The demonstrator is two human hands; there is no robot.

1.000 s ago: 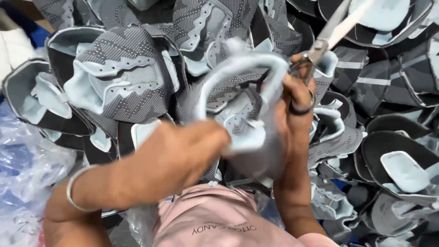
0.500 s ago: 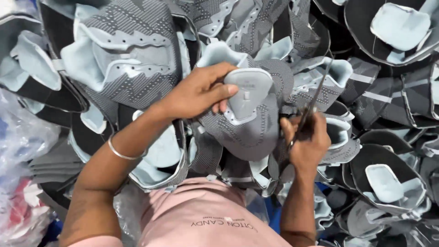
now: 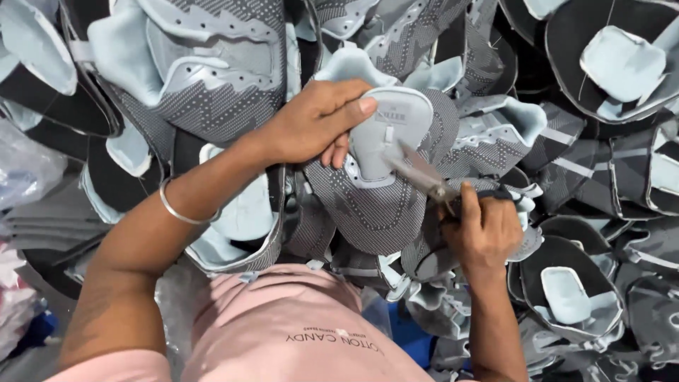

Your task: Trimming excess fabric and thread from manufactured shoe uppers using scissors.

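Observation:
My left hand [image 3: 315,124] grips a grey patterned shoe upper [image 3: 368,205] by its pale blue tongue piece [image 3: 392,131], thumb lying along the top edge. My right hand [image 3: 484,230] is closed around the handles of a pair of scissors [image 3: 417,170], whose blades point up-left and rest against the tongue piece. A silver bangle [image 3: 185,212] circles my left wrist. The upper lies flat over my lap, above my pink shirt [image 3: 297,332].
Piles of similar grey and pale blue shoe uppers [image 3: 198,64] surround me on all sides, with dark-lined ones [image 3: 608,64] at the right. Clear plastic bags [image 3: 25,170] lie at the left edge. A bit of blue [image 3: 407,332] shows below the pile.
The scissors came down from high at the upper right to the tongue piece. My left hand shifted the upper from a bunched hold to flat, gripping its top.

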